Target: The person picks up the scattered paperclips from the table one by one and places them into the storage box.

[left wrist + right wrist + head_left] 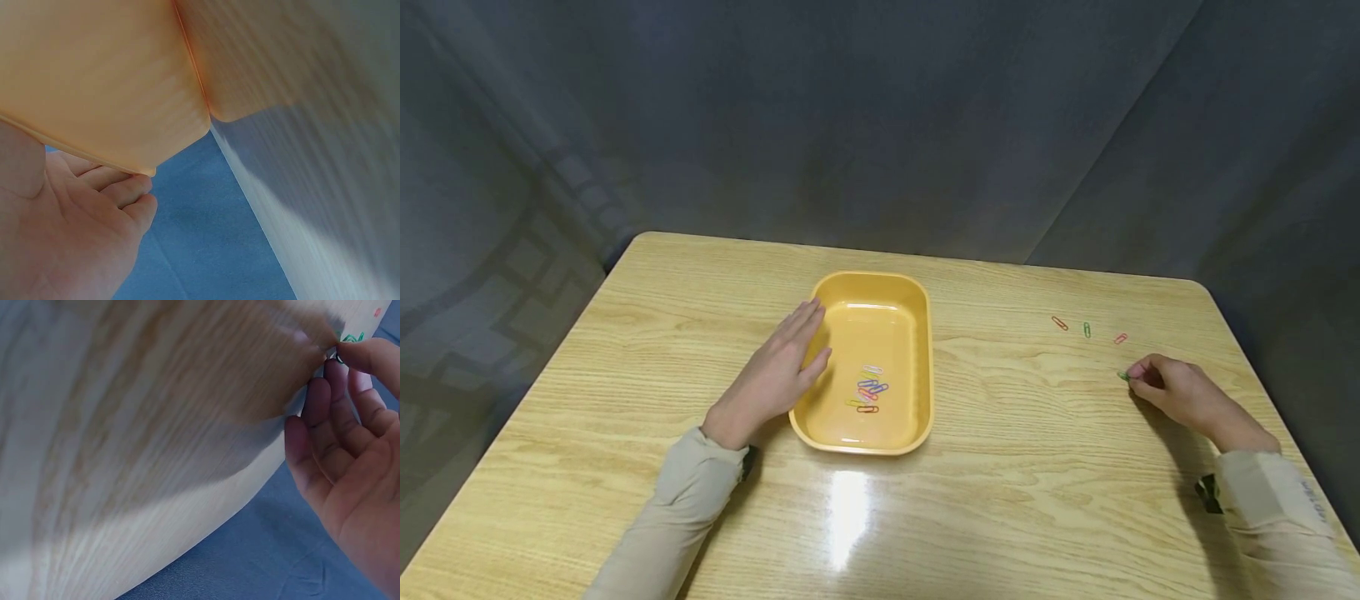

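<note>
My left hand (769,373) lies along the left rim of a yellow-orange plastic tray (922,367), its fingers straight and the thumb spread apart over the inside. In the left wrist view, the fingers (128,190) touch the tray's edge from beneath. Inside the tray lies a small heap of coloured paper clips (868,394). At the right part of the table, my right hand (1191,398) pinches a green paper clip (1123,376) between thumb and fingertips, at or just over the tabletop. The right wrist view shows this green clip (353,339) at the fingertips.
Beyond the right hand, a red paper clip (1059,323), a green one (1087,330) and a pink one (1121,339) lie apart on the wood-grain table (1000,500). A dark grey-blue curtain (880,125) hangs behind the table and at its sides.
</note>
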`<state>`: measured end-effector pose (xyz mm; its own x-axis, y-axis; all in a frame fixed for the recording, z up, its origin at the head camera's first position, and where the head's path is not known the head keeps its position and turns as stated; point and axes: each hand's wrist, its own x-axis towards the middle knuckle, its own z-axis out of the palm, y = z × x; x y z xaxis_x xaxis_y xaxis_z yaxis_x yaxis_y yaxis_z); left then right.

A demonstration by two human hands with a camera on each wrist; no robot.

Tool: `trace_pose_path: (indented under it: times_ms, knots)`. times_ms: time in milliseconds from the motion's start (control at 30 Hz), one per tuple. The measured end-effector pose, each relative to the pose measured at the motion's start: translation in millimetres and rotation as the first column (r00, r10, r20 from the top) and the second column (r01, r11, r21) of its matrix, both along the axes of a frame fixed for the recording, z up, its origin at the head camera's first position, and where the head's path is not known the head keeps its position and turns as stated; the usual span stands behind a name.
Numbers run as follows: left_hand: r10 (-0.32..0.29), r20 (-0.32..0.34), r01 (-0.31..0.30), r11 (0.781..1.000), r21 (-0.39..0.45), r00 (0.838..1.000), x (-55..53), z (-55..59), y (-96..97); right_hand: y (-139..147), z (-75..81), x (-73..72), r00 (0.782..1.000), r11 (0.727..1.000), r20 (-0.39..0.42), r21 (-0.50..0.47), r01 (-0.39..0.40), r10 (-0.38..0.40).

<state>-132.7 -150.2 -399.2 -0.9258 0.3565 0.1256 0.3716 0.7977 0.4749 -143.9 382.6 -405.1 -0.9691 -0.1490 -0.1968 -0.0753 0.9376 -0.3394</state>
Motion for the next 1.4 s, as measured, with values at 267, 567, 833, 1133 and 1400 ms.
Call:
trace_pose_path:
  times_ms: [267, 567, 833, 1133, 1400]
  knots:
    - [-0.001, -0.001, 0.001, 1.000, 0.001, 1.000, 0.2, 0.3, 0.1, -3, 1.1, 0.8, 0.999, 1.000, -0.032, 0.021, 0.003, -0.002]
    - [-0.006, -0.012, 0.006, 1.000, 0.005, 1.000, 0.2, -0.2, -0.2, -13, 6.3, 5.0, 0.993, 1.000, -0.116, -0.010, 0.011, -0.012]
    - [-0.002, -0.003, 0.002, 1.000, 0.007, 1.000, 0.3, 0.0, -0.5, -29, 15.2, 8.0, 0.991, 0.999, -0.129, -0.035, 0.037, -0.041]
    - [-0.001, 0.000, 0.001, 1.000, 0.012, 1.000, 0.1, 0.0, -0.2, -46, 20.6, 14.2, 0.961, 0.997, -0.276, -0.071, -0.009, -0.010]
    - [0.000, -0.002, 0.000, 1.000, 0.009, 1.000, -0.2, -0.3, -0.4, -65, 26.5, 18.3, 0.927, 0.992, -0.373, -0.110, -0.069, 0.023]
